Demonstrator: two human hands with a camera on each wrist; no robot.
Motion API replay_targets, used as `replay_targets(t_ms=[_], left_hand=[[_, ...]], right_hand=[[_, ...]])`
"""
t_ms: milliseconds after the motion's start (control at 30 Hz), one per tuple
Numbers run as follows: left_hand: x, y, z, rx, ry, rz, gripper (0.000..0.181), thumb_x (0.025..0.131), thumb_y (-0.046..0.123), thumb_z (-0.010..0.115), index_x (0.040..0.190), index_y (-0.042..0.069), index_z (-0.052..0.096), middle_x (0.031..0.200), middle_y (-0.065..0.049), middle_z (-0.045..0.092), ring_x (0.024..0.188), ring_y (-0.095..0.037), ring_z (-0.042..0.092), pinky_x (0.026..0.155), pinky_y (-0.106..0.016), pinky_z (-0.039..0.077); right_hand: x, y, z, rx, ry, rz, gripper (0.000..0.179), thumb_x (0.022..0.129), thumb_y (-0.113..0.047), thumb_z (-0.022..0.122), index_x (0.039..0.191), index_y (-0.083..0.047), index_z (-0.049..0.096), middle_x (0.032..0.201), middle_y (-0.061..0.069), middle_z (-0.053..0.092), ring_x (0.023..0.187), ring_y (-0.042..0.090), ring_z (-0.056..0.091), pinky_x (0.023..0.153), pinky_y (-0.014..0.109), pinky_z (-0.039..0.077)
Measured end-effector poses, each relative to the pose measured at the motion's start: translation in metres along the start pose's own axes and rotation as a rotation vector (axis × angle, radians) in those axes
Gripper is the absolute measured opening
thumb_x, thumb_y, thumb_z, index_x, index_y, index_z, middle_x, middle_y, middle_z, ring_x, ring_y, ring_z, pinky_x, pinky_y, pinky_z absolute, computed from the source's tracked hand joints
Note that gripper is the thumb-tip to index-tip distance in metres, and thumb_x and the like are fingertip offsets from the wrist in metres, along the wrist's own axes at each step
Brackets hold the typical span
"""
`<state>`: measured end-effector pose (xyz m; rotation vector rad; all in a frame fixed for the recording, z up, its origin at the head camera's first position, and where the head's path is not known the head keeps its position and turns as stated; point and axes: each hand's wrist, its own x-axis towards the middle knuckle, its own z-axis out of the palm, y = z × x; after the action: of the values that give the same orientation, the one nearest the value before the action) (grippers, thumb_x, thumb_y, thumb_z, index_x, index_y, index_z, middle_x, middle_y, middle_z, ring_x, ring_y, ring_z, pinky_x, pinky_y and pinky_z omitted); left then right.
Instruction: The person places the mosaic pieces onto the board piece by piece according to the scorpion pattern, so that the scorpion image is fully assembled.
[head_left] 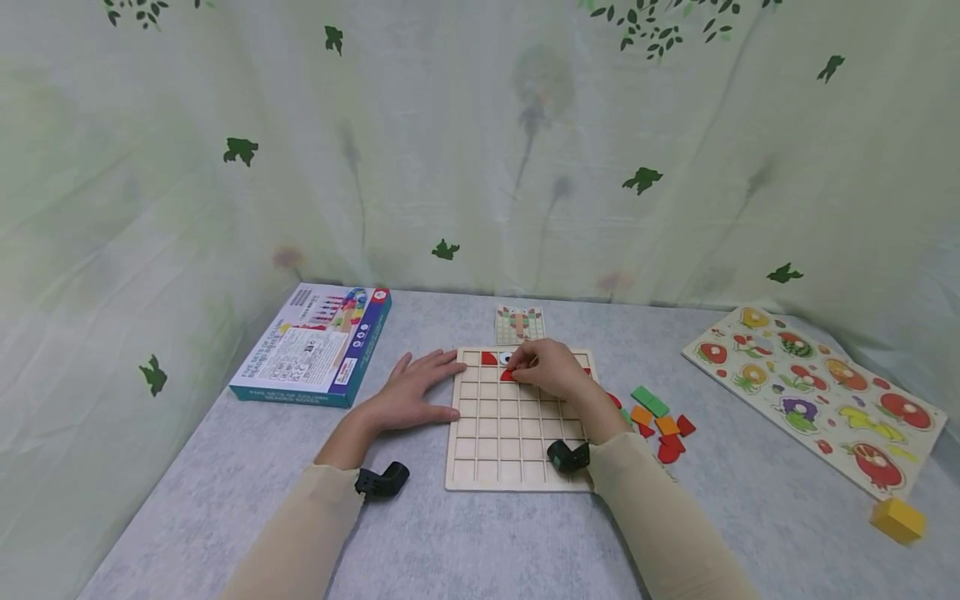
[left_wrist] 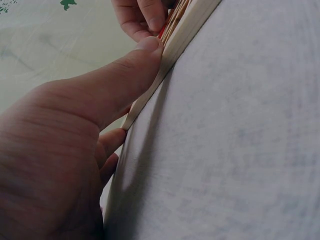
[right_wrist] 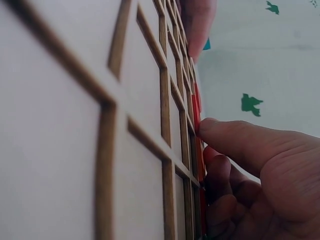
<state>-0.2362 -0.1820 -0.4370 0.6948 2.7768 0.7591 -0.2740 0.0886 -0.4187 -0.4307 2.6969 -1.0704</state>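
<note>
Leafy curtain (head_left: 450, 158) hanging behind the board (head_left: 508, 450), grey table (head_left: 420, 533) under it. Right hand (head_left: 553, 369) has thumb and fingers bent, pinching a red piece (head_left: 507, 377) near the board's top edge. Left hand (head_left: 412, 387) is spread out, holding nothing, just touching the board's left edge. Loose pieces (head_left: 667, 426) lie right of the board, box (head_left: 311, 342) off to its left.

Matt, smooth wooden grid board (head_left: 508, 428).
</note>
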Motion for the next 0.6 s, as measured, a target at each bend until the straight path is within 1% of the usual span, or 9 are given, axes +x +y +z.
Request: replay_targets(t_ms=[233,600], left_hand=[[0.001,-0.002,0.002,0.001,0.005,0.008,0.078,0.085,0.053,0.073,0.152,0.026,0.044,0.167,-0.001,0.025,0.157,-0.029,0.015,0.124,-0.061,-0.006],[0.001,-0.002,0.001,-0.008,-0.002,0.007,0.078,0.085,0.054,0.073,0.152,0.026,0.043,0.167,0.0,0.025,0.157,-0.028,0.014,0.124,-0.06,-0.007]], right_hand=[[-0.002,0.0,-0.001,-0.015,-0.005,-0.022,0.006,0.092,-0.018,0.071,0.097,-0.019,0.075,0.089,0.0,0.067,0.077,0.016,0.057,0.071,0.029,0.048],[-0.015,-0.004,-0.007,0.002,-0.045,-0.046,0.015,0.098,-0.026,0.064,0.105,-0.018,0.074,0.104,0.0,0.072,0.093,0.015,0.064,0.083,0.034,0.053]])
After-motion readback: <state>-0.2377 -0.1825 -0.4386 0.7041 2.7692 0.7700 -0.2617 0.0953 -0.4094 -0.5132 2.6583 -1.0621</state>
